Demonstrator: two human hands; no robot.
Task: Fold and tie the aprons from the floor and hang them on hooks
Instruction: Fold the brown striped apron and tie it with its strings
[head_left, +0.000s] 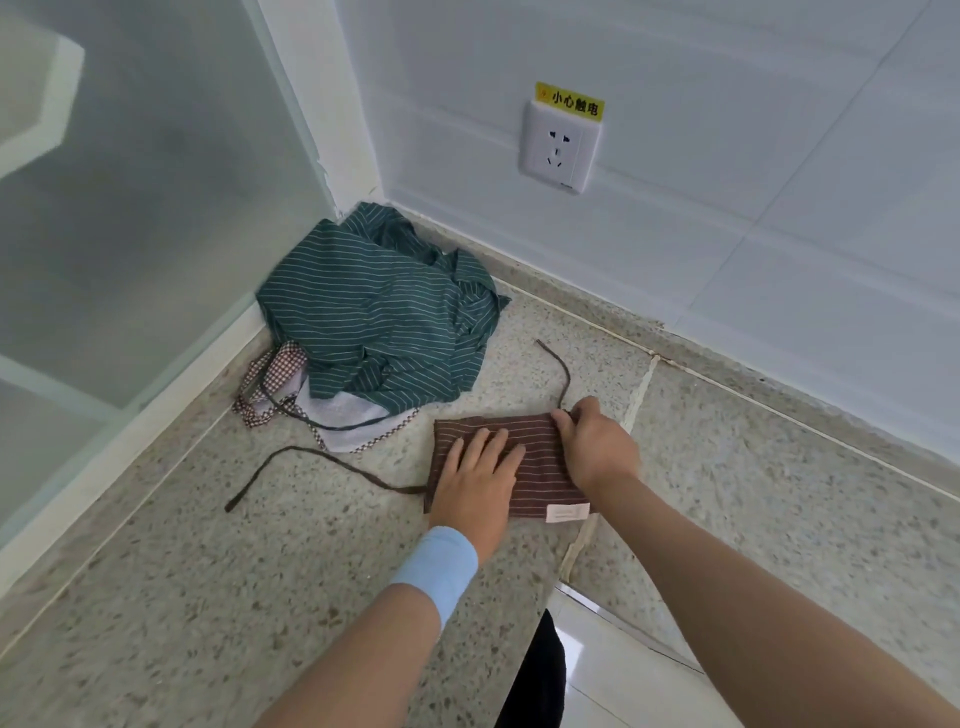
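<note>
Speckled terrazzo floor (208, 597) meets a glossy white tiled wall (727, 156) and a frosted glass panel (130, 208). A crumpled green striped apron (374, 312) is heaped in the corner, at eleven o'clock from the brown striped apron (543, 486), which lies folded into a flat rectangle on the floor. The left hand (475, 483) presses it with straight fingers, and the right hand (592, 441) grips its one o'clock corner. A thin tie (311, 457) trails off towards nine o'clock. A checked apron (291, 364) peeks out from under the green one.

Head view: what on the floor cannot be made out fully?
Head view.
Red-checked cloth apron: mostly under the green striped cloth apron.
Folded brown striped cloth apron: middle covered by the left hand and right hand.
Its pale sewn label: print too small.
Hooks: outside the frame.
</note>
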